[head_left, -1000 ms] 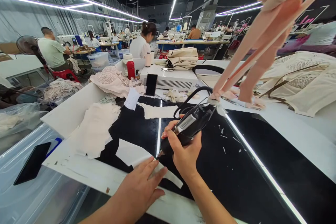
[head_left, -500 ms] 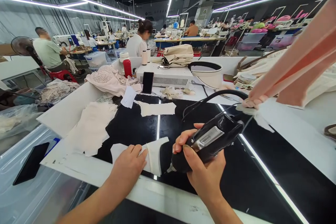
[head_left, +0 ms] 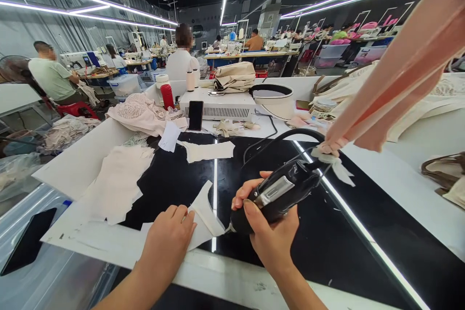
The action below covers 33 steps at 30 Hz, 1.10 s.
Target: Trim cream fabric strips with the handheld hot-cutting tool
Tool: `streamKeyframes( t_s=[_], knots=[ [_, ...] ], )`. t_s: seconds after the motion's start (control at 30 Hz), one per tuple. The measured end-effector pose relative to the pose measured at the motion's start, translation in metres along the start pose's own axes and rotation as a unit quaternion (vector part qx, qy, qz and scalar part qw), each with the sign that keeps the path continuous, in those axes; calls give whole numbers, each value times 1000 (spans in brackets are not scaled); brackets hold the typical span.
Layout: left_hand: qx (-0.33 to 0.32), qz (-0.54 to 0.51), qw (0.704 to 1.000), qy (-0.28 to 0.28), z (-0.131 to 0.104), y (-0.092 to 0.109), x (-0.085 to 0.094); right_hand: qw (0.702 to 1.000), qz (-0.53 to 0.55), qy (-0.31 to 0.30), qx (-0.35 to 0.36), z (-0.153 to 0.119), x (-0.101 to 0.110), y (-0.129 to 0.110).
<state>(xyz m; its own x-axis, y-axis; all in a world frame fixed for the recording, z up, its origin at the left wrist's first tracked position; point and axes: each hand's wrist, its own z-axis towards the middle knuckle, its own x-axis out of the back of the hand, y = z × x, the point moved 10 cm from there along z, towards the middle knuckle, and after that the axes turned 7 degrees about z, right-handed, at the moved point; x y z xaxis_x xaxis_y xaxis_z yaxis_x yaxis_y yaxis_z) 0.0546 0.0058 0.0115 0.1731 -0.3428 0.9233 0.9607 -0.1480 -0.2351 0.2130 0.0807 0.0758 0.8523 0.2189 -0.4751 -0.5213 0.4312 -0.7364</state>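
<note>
My left hand (head_left: 167, 235) lies on a white fabric piece (head_left: 203, 208) near the table's front edge, its fingers flat and holding nothing in a grip. Part of the piece is hidden beneath the palm. A raised band crosses the fabric beside my fingertips. My right hand (head_left: 274, 235) is wrapped round a black corded handheld tool (head_left: 278, 190) with a narrow metal tip. That tip is at the right corner of the fabric; whether it touches, I cannot tell. Pink cloth strips (head_left: 385, 68) are tied to the cord end of the tool.
A stack of cream fabric pieces (head_left: 119, 179) lies at left, with another cut piece (head_left: 210, 151) beyond my hands. A phone (head_left: 195, 115) leans on a white vented box (head_left: 221, 106). A second phone (head_left: 29, 240) rests on a clear plastic bin. A black cord (head_left: 267, 143) curves behind the tool.
The white fabric piece has turned counterclockwise under my left hand, bringing its right corner to the tool's tip. My right hand keeps its hold. The view has shifted slightly right.
</note>
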Motion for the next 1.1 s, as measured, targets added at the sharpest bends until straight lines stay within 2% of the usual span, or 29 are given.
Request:
streamKeyframes(
  t_s=[0.1, 0.23, 0.33, 0.4, 0.53, 0.7, 0.83, 1.1],
  knots=[
    [-46, -47, 996, 58, 2, 13, 14, 1000, -3, 0, 0, 0, -1, 1],
    [-136, -142, 976, 99, 4, 39, 25, 1000, -2, -3, -3, -1, -1, 4],
    [-205, -171, 958, 108, 4, 58, 25, 1000, -2, -2, -5, -2, 0, 6],
    [-226, -171, 953, 105, 4, 65, 21, 1000, -7, 0, -2, -3, 2, 7],
    [-230, -179, 952, 96, 5, 62, 9, 1000, -17, 3, 4, -3, 3, 6],
    [-207, -209, 952, 81, 7, 47, 1, 1000, -9, -2, 8, -4, 2, 6],
    [-189, -217, 955, 72, 8, 39, 1, 1000, -6, -6, 12, -5, 1, 5],
    [-176, -220, 957, 68, 7, 38, 1, 1000, -8, -4, 14, -5, 1, 4]
  ],
)
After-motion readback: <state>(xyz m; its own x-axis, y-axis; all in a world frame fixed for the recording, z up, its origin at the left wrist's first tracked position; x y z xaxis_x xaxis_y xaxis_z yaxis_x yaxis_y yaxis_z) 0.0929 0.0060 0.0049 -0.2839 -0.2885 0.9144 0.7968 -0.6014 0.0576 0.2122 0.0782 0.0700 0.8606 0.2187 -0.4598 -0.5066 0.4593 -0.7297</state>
